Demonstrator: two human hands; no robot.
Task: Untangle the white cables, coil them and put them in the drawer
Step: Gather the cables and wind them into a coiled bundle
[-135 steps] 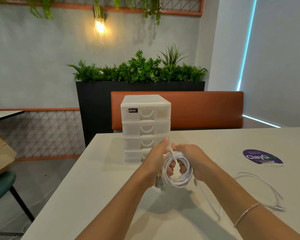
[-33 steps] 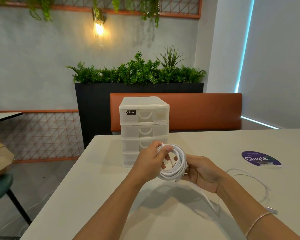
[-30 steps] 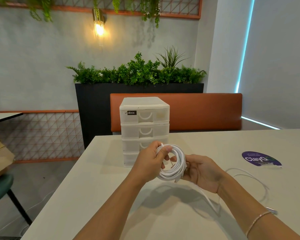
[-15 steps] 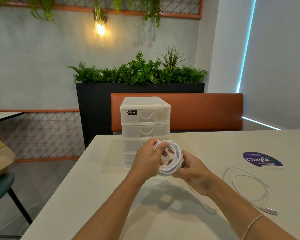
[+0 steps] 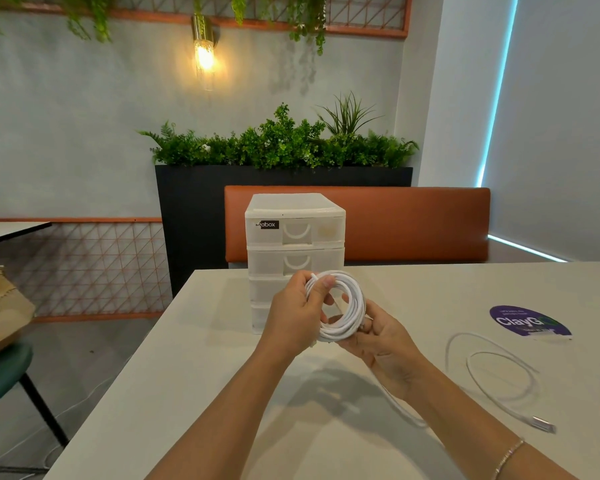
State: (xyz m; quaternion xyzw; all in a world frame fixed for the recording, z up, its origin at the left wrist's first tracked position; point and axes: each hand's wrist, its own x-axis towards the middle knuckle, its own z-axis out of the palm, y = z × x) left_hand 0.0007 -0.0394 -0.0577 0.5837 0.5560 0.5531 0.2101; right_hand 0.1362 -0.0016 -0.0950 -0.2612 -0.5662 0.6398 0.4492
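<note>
A white cable coil (image 5: 349, 306) of several loops is held upright above the table, in front of the white drawer unit (image 5: 294, 233). My left hand (image 5: 297, 315) grips the coil's left side, thumb over the top. My right hand (image 5: 383, 342) pinches the coil's lower right, where a free strand trails down to the table. The rest of the white cable (image 5: 499, 375) lies in a loose loop on the table to the right, ending in a silver plug (image 5: 544, 424). All the unit's drawers look closed.
The beige table (image 5: 194, 393) carries a purple round sticker (image 5: 529, 320) at the right. An orange bench back (image 5: 413, 223) and a black planter (image 5: 194, 216) stand behind the table. A green chair (image 5: 0, 375) and a brown bag (image 5: 0, 310) are at the left.
The coil has gained loops and risen a little toward the drawer unit. The loose cable on the table has been drawn in, with its plug sliding closer.
</note>
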